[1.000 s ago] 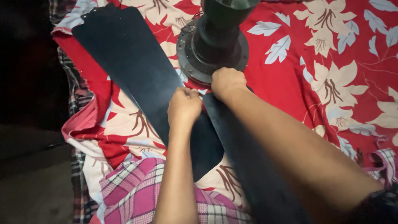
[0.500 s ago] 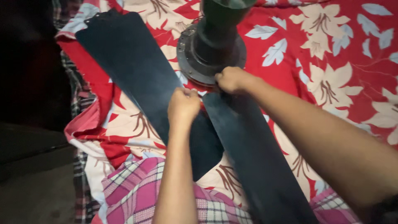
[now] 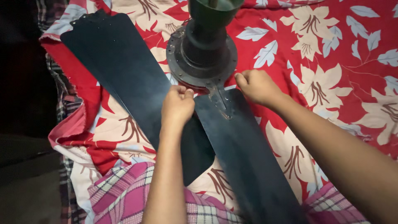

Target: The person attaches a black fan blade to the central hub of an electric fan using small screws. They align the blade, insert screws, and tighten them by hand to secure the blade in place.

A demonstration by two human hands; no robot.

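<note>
Left hand point(image 3: 177, 104) fisted shut at the near fan blade point(image 3: 244, 157) root; right hand point(image 3: 257, 86) fingers curled, gripping its edge beside the motor hub point(image 3: 202, 54).

Dim overall, lit from above the hands; darkness left of the left hand point(image 3: 177, 104), soft blur below, faint sheen on the near fan blade point(image 3: 244, 153).

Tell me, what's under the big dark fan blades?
Under the fan blades lies a red flowered sheet, with pink checked cloth near their ends. Whatever lies directly beneath them is covered.
</note>
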